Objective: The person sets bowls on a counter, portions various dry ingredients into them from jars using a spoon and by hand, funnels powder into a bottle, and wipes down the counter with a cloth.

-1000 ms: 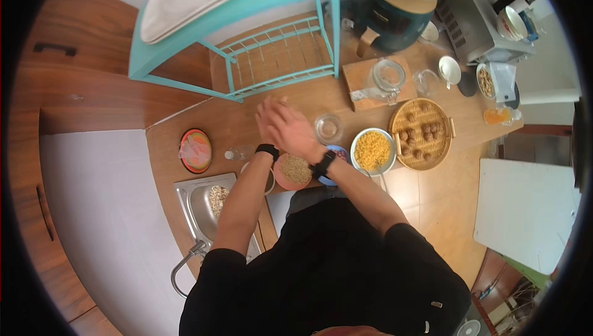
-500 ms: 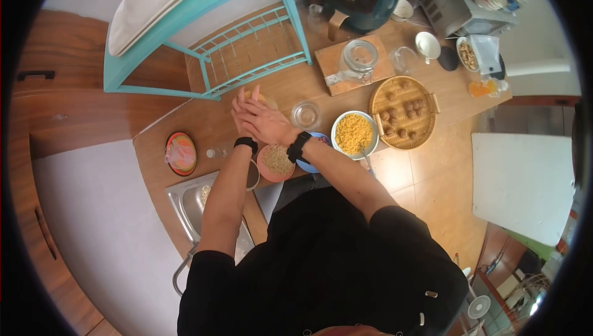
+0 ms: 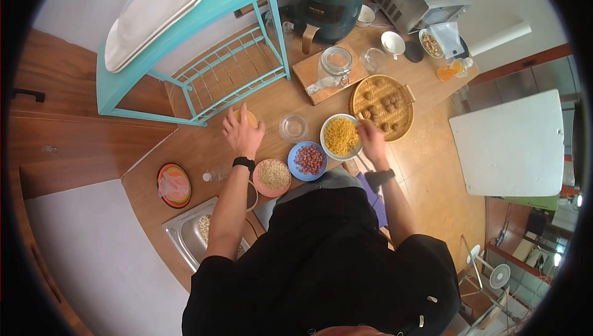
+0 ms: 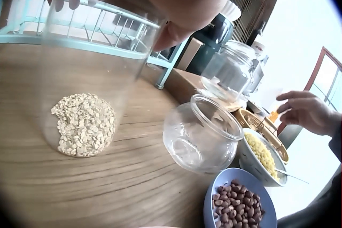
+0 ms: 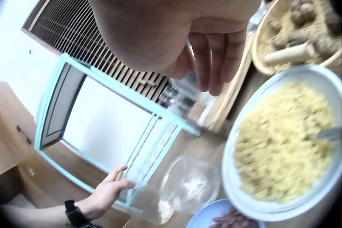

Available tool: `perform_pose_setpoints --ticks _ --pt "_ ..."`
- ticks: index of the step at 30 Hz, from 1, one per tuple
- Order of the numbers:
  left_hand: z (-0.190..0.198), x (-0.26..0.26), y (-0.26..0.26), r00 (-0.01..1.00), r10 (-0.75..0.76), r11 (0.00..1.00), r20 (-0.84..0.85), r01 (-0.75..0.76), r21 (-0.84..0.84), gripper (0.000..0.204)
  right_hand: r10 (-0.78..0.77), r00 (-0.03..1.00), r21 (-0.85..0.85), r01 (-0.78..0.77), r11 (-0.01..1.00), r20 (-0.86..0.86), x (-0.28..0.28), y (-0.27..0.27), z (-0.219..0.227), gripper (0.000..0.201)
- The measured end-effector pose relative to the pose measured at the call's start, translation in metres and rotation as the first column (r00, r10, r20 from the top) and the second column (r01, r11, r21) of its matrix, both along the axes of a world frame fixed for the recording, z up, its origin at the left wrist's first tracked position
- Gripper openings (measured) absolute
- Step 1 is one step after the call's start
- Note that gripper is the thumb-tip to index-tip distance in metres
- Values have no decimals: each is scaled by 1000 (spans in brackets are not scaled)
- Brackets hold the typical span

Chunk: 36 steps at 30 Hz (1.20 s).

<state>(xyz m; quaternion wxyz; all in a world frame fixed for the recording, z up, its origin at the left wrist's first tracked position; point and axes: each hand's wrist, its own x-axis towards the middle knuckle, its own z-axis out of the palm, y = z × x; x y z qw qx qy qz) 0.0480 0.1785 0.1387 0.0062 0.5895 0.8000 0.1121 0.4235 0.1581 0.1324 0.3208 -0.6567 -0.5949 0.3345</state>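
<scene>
We grip the tall glass jar (image 4: 101,75) of oats (image 4: 85,126) by its top with the left hand (image 3: 244,138); it stands upright on the counter (image 4: 136,196). Our right hand (image 3: 372,142) holds nothing, fingers loose, near the bowl (image 5: 231,180). For steadiness, we should press evenly.

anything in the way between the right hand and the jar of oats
Yes: by the right hand, the bowl of yellow food, then the round jar, stand along the line to the oat jar, whose top the left hand grips.
</scene>
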Motion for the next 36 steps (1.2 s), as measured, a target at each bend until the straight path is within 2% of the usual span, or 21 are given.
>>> perform_pose_setpoints --ticks 2,3,4,5,6,8,10,12,14,16,18,22,24,26,27,28,32,34,36 --pt "0 -1 -1 1000 -1 1000 13 1 8 79 -126 989 2 127 992 -76 35 -26 -22 28" --pt "0 -1 -1 1000 2 1000 21 -2 0 79 -190 979 -45 187 981 -73 43 -38 -20 28" --pt "1 -2 -1 999 -13 996 39 9 91 81 -251 966 -92 245 965 -68 50 -50 -19 29" --pt "0 -2 -2 998 -27 984 53 17 179 83 -293 943 -94 281 955 -160 52 -60 -20 29" --pt "-2 -4 -4 998 -18 985 55 9 170 83 -287 945 -102 274 956 -156 51 -70 -24 29" --pt "-2 -8 -5 993 -104 970 57 88 228 88 -377 904 -146 353 924 -201 44 -84 -22 29" --pt "-2 -14 -7 984 -136 964 113 105 244 84 -365 911 -136 344 929 -191 31 -90 -17 28" --pt "-4 -22 -14 955 -261 913 141 196 359 72 -281 958 -97 276 956 -49 15 -91 -1 27" --pt "-2 -20 -33 941 -261 905 215 161 393 65 -240 971 -69 239 968 -1 12 -88 3 24" --pt "1 -16 -57 923 -263 894 282 124 430 58 -137 987 -15 139 990 85 11 -81 4 22" --pt "3 -6 -89 879 -223 927 422 58 370 53 -127 988 -11 128 992 86 7 -73 12 21" --pt "-11 7 -144 881 -141 952 451 -5 305 48 -35 996 6 34 999 78 3 -57 12 21" --pt "-14 10 -165 869 -137 975 475 34 219 45 13 997 19 -14 1000 72 1 -46 8 21" --pt "-15 15 -179 875 -105 977 472 2 215 41 90 993 11 -91 996 82 -1 -33 6 21" --pt "-20 14 -186 837 -74 983 542 -28 179 39 89 995 -9 -89 996 49 -2 -26 0 20" --pt "-20 16 -188 793 -41 988 608 -58 142 37 111 993 -5 -111 994 48 -4 -17 -3 20" --pt "-8 30 -192 814 44 990 579 -113 83 34 234 971 86 -239 967 56 -7 29 -3 17" --pt "3 43 -190 772 105 983 627 -176 52 33 263 957 174 -282 944 126 -6 52 4 17" --pt "7 62 -186 763 131 975 633 -216 58 33 275 957 187 -287 940 87 -4 73 6 15"
